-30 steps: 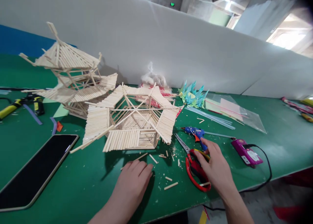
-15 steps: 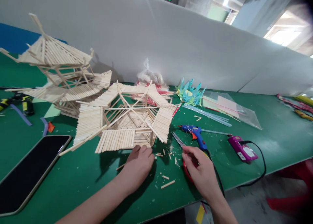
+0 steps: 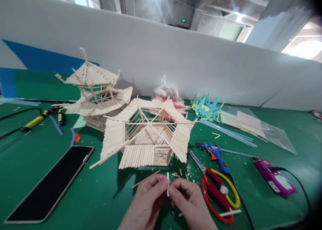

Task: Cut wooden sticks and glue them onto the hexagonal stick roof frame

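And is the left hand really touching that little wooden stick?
Touching. The head view shows the left hand with its thumb tip right against the side of the short wooden stick, no gap between them.

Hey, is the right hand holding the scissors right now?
No, the scissors lie on the green table, while the right hand pinches a short stick.

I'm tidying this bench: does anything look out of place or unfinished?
Stick offcuts lie scattered before the open-topped stick pavilion, and a loose stick lies across the scissors' red handle. The pavilion's front eave stops short on the right, so it looks incomplete.
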Demonstrator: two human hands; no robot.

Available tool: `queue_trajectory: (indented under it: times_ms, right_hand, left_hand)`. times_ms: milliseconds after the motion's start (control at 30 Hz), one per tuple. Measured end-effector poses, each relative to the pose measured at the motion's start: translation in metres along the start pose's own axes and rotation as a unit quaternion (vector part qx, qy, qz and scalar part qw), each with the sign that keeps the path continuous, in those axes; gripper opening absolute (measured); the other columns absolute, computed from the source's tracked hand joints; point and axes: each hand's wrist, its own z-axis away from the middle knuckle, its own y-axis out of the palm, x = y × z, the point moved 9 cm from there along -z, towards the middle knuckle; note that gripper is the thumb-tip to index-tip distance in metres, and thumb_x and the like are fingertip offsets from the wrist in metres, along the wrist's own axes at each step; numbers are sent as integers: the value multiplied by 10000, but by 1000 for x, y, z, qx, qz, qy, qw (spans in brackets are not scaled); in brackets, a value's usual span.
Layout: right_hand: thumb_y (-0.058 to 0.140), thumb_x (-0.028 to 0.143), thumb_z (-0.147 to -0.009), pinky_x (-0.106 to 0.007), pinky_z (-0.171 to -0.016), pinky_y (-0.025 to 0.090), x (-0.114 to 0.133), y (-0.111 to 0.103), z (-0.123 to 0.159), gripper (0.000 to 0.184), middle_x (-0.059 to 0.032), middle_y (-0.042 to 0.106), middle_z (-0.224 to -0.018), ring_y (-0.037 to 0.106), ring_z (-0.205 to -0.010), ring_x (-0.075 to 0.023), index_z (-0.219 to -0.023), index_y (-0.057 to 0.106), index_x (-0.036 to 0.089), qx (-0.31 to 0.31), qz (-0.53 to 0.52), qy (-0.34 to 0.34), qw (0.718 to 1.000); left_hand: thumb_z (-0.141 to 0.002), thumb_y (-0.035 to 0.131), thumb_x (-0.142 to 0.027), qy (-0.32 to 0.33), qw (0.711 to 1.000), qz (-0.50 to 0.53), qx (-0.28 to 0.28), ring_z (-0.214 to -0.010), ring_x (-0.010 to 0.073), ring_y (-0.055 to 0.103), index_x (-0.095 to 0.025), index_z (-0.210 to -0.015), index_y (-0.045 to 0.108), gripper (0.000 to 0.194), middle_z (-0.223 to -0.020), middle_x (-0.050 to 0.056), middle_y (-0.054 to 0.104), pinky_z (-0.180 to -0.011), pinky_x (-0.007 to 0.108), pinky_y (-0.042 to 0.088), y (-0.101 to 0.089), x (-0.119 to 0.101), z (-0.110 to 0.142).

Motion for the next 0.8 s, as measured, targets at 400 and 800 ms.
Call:
queue_trajectory:
  times_ms: [400,800]
  right_hand:
    - [658,355,-661,-207,-430,167,6,20,-41,271,92,351,-445,227,-440,-66,-545,505,164,-48,-174,50,982]
    - [675,365,-619,-211,-449,182,8,22,-50,269,94,357,-451,233,-440,-70,-556,490,179,-69,-177,71,979]
  left_hand:
    - [-470,819,-216,56,992,73,-83,-484,48,445,-101,-616,706,217,-542,-13,593,-446,148,356,-31,-22,7]
    - [-501,802,-199,52,992,73,-90,-461,44,390,-103,-600,696,173,-518,-26,559,-418,158,317,-35,-21,5]
